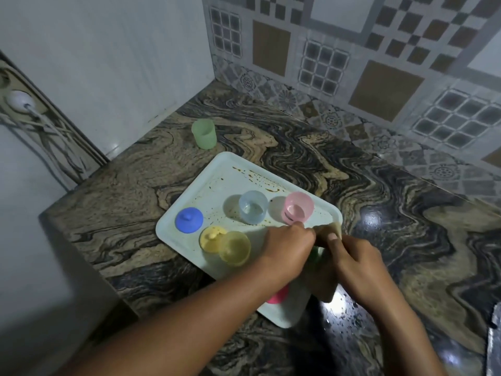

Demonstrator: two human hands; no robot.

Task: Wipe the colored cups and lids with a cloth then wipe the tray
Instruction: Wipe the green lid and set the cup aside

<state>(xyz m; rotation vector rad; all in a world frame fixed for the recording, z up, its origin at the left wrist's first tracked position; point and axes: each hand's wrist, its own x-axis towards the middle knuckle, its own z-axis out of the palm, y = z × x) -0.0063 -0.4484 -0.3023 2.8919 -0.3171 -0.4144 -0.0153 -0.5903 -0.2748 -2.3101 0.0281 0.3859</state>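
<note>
Two hands meet above the tray's [217,172] near right part. My left hand [287,248] curls round a green lid [315,253], mostly hidden; my right hand [352,264] pinches the cloth [335,228] over it, thumb on top.

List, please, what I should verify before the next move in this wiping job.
1. Cloth in grip: ok, the right hand pinches it.
2. Green piece between the right hand and left hand: cannot tell if clean, mostly hidden.
3. Green cup off the tray: ok, upright on the countertop.
4. Tray surface: not ok, brown stains show.
5. Blue cup, pink cup, yellow cup: ok, upright on tray.
</note>
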